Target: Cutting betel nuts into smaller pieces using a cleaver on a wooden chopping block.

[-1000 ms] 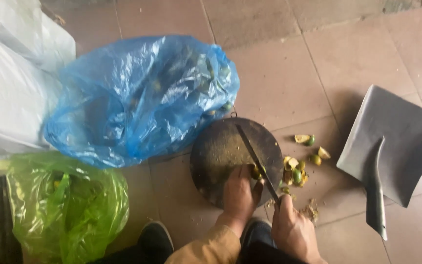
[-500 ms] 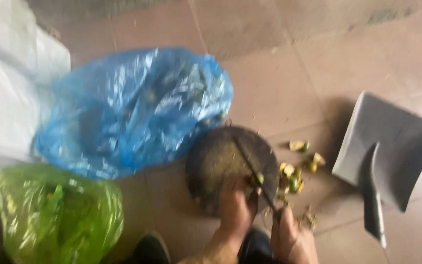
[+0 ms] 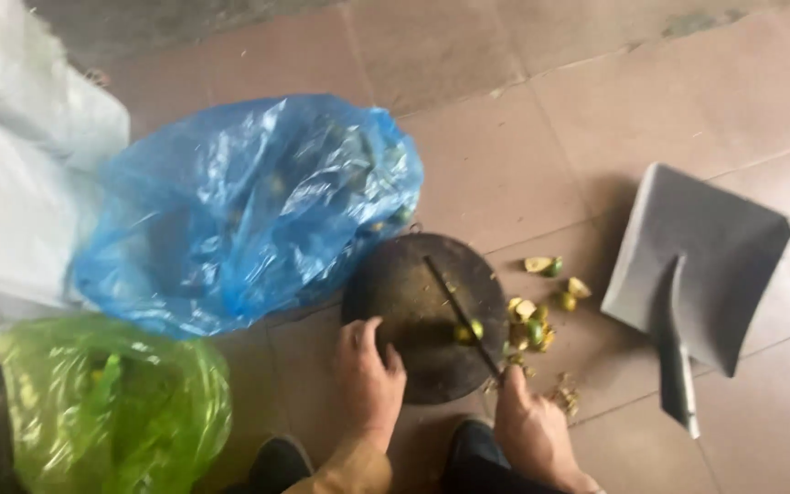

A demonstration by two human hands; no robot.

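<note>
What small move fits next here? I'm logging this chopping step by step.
Probably press the knife down through the small green fruit under its blade. The right hand holds the handle, the blade lies across the round dark board, and the left hand rests on the board's near edge, clear of the blade. Cut pieces already lie on the floor to the right.

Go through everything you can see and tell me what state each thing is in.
Knife: held in right hand, blade on a small green fruit.
Chopping block: flat on floor, left hand on its edge.
Blue bag: full, lying open.
Green bag: bulging.
Shovel: lying flat.
Cut pieces: scattered.
</note>
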